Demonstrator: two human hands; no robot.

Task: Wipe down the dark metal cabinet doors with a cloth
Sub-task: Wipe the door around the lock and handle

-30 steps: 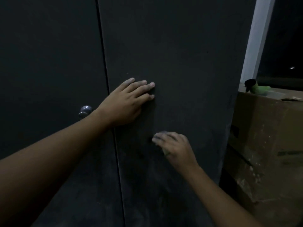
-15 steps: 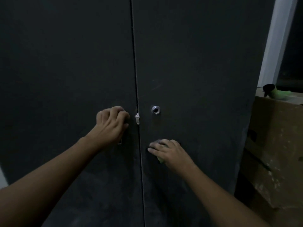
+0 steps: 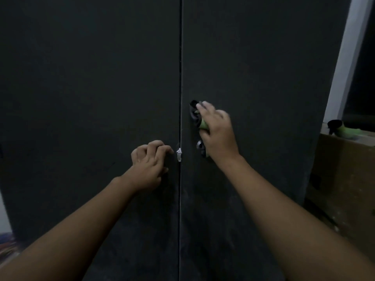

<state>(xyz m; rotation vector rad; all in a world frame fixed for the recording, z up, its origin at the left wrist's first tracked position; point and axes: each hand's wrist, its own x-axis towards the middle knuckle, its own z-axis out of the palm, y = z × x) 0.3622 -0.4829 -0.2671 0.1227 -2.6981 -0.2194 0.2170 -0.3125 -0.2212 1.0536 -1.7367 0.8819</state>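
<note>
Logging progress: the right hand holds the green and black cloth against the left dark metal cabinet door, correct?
Not quite. The head view shows the right hand holding the green and black cloth against the right dark metal cabinet door, not the left one.

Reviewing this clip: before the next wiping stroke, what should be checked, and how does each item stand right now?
1. Cloth held: ok, bunched under the right hand.
2. Cloth on the surface: ok, it appears pressed to the right door, just above the lock.
3. Doors shut: ok, the seam between the right door and the left door is thin and straight.
4. Left hand steadying: cannot tell. Its fingers are curled on the left door near the seam, and any handle is hidden.
5. Room to the right: ok, the cardboard box stands beside the cabinet, apart from the hand.
6. Dirt left: cannot tell, too dim.
</note>
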